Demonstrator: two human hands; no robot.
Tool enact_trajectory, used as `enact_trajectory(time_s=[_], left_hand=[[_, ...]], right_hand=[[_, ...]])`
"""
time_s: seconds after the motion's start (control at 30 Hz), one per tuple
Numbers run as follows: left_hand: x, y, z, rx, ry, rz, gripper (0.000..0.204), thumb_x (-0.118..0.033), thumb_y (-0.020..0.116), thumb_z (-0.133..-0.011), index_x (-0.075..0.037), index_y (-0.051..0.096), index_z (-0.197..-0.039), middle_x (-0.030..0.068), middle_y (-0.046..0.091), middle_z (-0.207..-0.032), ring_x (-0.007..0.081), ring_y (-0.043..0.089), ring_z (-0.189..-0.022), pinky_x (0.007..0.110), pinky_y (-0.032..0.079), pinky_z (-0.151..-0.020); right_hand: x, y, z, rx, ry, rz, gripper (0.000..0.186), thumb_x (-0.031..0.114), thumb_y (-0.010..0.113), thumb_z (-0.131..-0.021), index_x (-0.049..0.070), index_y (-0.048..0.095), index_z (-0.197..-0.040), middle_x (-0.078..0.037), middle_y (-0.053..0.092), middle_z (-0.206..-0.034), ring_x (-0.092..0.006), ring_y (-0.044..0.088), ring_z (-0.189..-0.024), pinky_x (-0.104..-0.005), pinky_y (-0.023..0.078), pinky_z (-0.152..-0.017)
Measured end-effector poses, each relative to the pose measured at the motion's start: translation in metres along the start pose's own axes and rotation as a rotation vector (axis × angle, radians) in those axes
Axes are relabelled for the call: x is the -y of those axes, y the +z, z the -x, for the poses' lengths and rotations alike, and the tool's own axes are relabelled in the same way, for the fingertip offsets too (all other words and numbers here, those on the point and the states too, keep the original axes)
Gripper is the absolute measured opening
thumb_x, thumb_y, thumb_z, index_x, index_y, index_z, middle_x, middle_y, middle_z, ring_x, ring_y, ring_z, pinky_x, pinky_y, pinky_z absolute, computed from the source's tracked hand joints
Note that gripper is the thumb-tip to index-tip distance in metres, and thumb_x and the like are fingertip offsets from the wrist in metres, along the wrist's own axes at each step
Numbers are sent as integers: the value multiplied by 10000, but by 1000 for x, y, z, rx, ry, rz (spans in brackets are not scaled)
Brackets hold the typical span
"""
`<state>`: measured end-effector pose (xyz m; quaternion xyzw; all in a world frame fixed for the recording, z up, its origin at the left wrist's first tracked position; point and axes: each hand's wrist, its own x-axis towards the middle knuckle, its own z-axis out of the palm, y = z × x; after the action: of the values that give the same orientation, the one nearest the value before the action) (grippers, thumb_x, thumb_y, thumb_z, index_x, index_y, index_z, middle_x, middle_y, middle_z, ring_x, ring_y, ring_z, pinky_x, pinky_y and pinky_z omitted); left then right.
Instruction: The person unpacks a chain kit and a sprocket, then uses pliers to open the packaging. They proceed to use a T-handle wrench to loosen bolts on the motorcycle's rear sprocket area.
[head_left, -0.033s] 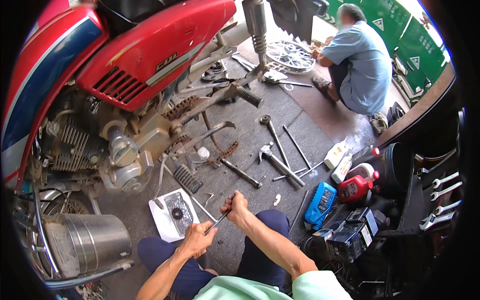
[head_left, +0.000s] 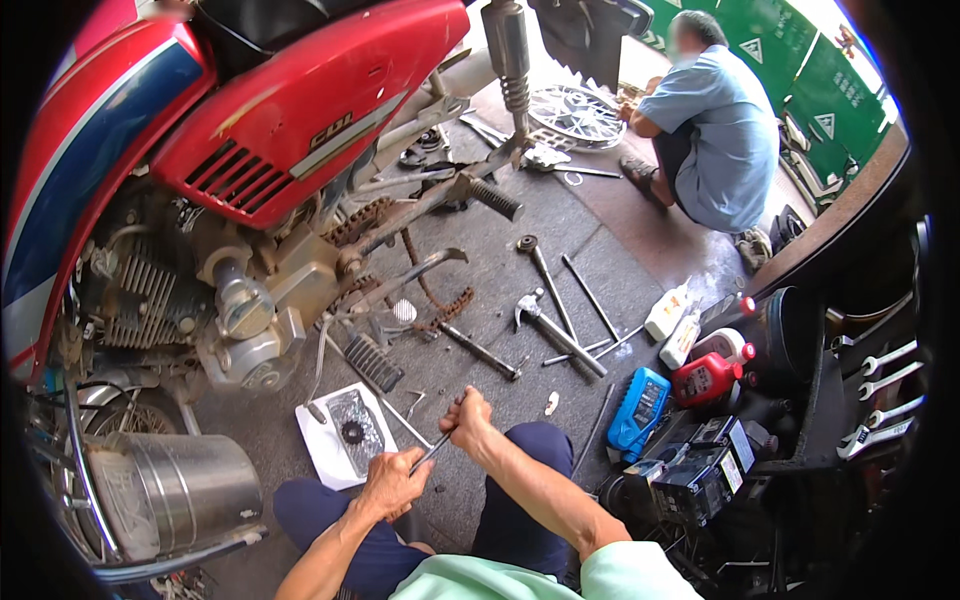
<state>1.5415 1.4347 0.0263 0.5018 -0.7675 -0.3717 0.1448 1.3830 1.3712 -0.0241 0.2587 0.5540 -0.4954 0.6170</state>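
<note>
Low in front of me, both hands are on a thin dark metal rod [head_left: 432, 453] that slants up to the right. My left hand [head_left: 393, 482] is closed around its lower end. My right hand [head_left: 468, 420] has its fingers curled at the upper end, which they partly hide. A thin silvery bar reaches toward the rod between the hands; whether the two are joined I cannot tell. Just beyond my left hand lies a white box [head_left: 318, 440] with clear plastic and a small dark toothed part [head_left: 352, 432] on it.
A red motorcycle [head_left: 300, 110] fills the left, its chain [head_left: 455, 308] hanging to the floor. A claw hammer [head_left: 560, 335], a ratchet [head_left: 548, 285] and rods lie ahead. Bottles [head_left: 705, 375] and a battery [head_left: 700, 470] stand right. Another person [head_left: 715, 130] squats beside a spoked wheel [head_left: 580, 115].
</note>
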Motion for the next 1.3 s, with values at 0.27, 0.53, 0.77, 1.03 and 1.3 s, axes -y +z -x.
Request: enact_trajectory(time_s=[0.27, 0.53, 0.77, 1.03, 1.3], left_hand=[[0, 7, -20, 319, -333, -234, 633, -543, 538, -873, 46, 662, -677, 289, 620, -671, 442, 653, -698, 498, 516, -657], [31, 38, -19, -29, -22, -331, 323, -251, 625, -785, -10, 634, -571, 230, 584, -590, 402, 608, -546, 492, 478, -533], [68, 68, -31, -319, 252, -222, 262, -267, 689, -734, -31, 584, -692, 156, 583, -573, 302, 609, -552, 445, 434, -513], [61, -11, -70, 453, -724, 1296, 208, -128, 639, -875, 71, 626, -935, 183, 655, -937, 258, 632, -893, 373, 520, -853], [72, -17, -83, 618, -791, 1237, 215, -171, 645, -893, 34, 647, -959, 174, 674, -1029, 233, 651, -916, 317, 525, -739]], right_hand=[[-1, 5, 23, -32, -126, -16, 183, 203, 533, -810, 123, 397, -717, 37, 190, -503, -92, 177, -404, -282, 147, -390], [-18, -5, 46, 169, -388, 84, 242, 186, 572, -814, 64, 499, -619, 14, 377, -495, -91, 334, -414, -307, 251, -377], [-36, -12, 74, 337, -911, 458, 368, 120, 583, -801, 22, 363, -524, 35, 290, -515, -36, 282, -525, -296, 220, -421], [-71, -30, 78, 682, -1783, 977, 221, 92, 679, -738, 49, 518, -593, -114, 535, -521, -270, 559, -457, -341, 438, -445], [-41, -74, 93, 151, -1018, 661, 252, 226, 667, -859, 26, 585, -730, -52, 588, -663, -163, 548, -569, -283, 432, -554]])
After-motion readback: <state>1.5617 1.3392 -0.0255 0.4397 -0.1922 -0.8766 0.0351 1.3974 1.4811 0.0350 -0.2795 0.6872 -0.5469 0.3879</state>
